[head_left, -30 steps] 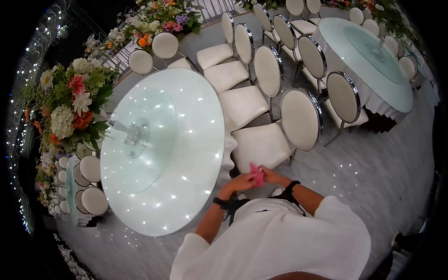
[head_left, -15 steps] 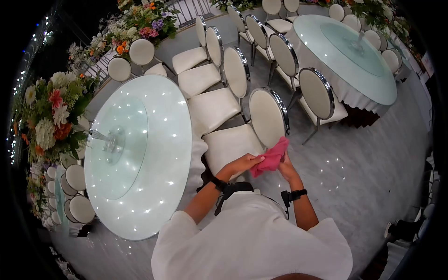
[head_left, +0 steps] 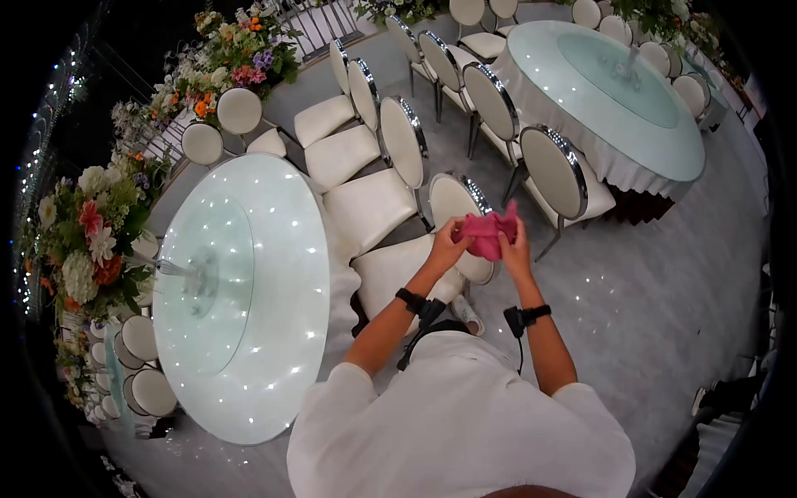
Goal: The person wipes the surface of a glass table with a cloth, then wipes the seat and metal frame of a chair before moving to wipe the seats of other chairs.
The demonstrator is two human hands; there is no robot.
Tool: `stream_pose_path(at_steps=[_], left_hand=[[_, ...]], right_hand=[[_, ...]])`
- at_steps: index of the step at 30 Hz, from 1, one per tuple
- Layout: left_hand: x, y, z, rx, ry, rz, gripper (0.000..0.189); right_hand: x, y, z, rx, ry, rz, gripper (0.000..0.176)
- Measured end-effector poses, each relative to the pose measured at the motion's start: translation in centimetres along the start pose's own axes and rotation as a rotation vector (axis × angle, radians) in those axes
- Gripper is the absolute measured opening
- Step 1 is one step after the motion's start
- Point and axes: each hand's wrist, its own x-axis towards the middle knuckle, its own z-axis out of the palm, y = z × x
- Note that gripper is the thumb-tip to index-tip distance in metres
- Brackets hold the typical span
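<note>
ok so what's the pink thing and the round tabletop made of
Pink crumpled cloth: soft matte fabric, likely; it bunches and folds between left hand and right hand. Round pale tabletop: probably glass, glossy, mirroring many small lights.

A banquet hall: round glass tables (head_left: 249, 332), white chairs (head_left: 365, 207), flower arrangements (head_left: 91, 241).

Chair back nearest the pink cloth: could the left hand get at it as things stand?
Probably yes: the left hand sits right by the chair back, nothing between them, though it grips the pink cloth with the right hand.
</note>
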Motion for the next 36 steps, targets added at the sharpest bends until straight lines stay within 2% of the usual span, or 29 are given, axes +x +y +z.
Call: stream_pose_path(at_steps=[1,3,4,7,9,11,12,14,15,18,20,22,24,25,27,28,30,31,33,34,36], left_hand=[[1.4,0.4,0.3,-0.004,0.001,0.007,0.043],[3.2,0.8,0.6,0.170,0.058,0.030,0.043],[4.2,0.8,0.9,0.164,0.094,0.027,0.043],[7.1,-1.7,1.2,0.315,0.155,0.046,0.042],[7.7,-2.5,2.5,0.284,0.168,0.040,0.041],[8.5,-3.5,3.3,0.676,0.161,0.237,0.040],[8.9,-5.1,4.0,0.703,0.208,0.316,0.038],[8.9,-5.8,4.6,0.785,0.209,0.314,0.037],[8.9,-5.7,4.8,0.809,0.221,0.300,0.036],[9.9,-5.3,4.6,0.879,0.254,0.298,0.033],[11.5,-3.6,3.9,0.955,0.243,0.326,0.027],[14.0,-3.0,2.3,1.029,0.236,0.354,0.021],[16.9,-3.7,-0.1,0.968,-0.078,0.143,0.018],[17.6,-3.9,-1.2,0.969,-0.059,0.144,0.018],[18.3,-4.6,-3.0,0.477,-0.088,-0.310,0.017],[18.0,-5.9,-3.7,0.477,-0.074,-0.307,0.017],[16.8,-8.1,-4.5,0.590,-0.024,-0.129,0.020],[15.7,-7.7,-4.0,0.596,-0.014,-0.130,0.020],[12.9,-7.1,-2.6,0.564,0.191,0.210,0.031],[12.0,-7.2,-2.4,0.544,0.175,0.200,0.040],[10.7,-6.3,-1.8,0.621,0.179,0.202,0.041]], right_hand=[[1.1,0.1,0.2,-0.004,0.000,-0.007,0.047],[1.6,0.7,0.6,-0.384,-0.047,0.031,0.039],[1.4,3.2,1.3,-0.489,-0.075,0.069,0.036],[-0.8,3.8,0.9,-0.444,-0.149,0.101,0.039],[-3.0,3.1,-0.9,-0.447,-0.161,0.113,0.039],[-3.3,3.3,-2.2,-0.436,-0.305,0.156,0.039],[-3.1,3.4,-2.8,-0.443,-0.299,0.150,0.039],[-2.5,3.8,-3.8,-0.513,-0.433,0.070,0.037],[-1.6,3.5,-3.9,-0.513,-0.434,0.067,0.037],[0.1,1.9,-2.8,-0.394,-0.392,0.042,0.040],[3.1,0.4,-1.0,-0.017,-0.441,0.067,0.047],[6.1,0.5,1.5,0.022,-0.486,0.130,0.052],[9.1,0.2,3.8,0.112,-0.507,0.031,0.055],[10.4,0.5,4.7,0.111,-0.522,0.020,0.055],[12.2,0.8,6.1,0.058,-0.538,-0.022,0.066],[12.7,0.3,6.0,0.059,-0.549,-0.030,0.066],[13.8,-0.6,5.2,0.105,-0.754,-0.018,0.080],[14.1,-0.2,5.0,0.111,-0.762,-0.024,0.080],[14.1,0.6,4.4,0.195,-0.850,-0.125,0.087],[14.0,0.6,3.9,0.204,-0.855,-0.124,0.087],[13.9,0.5,2.7,0.214,-0.960,-0.078,0.087]])
